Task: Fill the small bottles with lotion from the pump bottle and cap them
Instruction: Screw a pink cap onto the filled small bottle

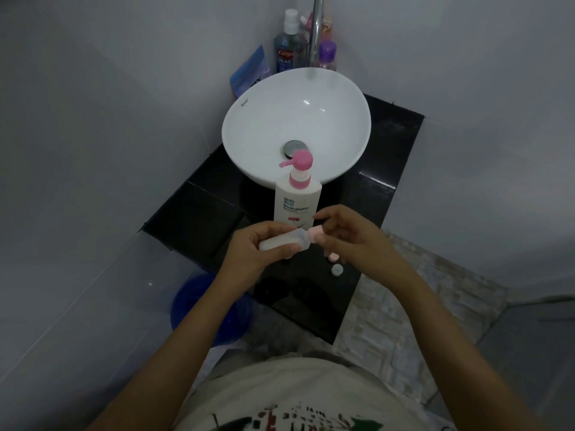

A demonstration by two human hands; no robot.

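Observation:
A white pump bottle [296,202] with a pink pump head stands on the black counter [199,219], just in front of the basin. My left hand [255,247] holds a small translucent bottle [284,241] lying sideways. Its pale pink cap [410,234] sits at the bottle's right end, pinched by the fingers of my right hand [348,234]. Two more small pieces lie on the counter under my right hand: a pink cap [333,256] and a whitish cap [337,270].
A white round basin [249,129] with a metal drain fills the counter's back. Behind it stand a tap [315,29], a blue mouthwash bottle [287,48], a purple-capped bottle [326,56] and a blue packet [249,71]. A blue bucket [199,306] sits on the floor, lower left.

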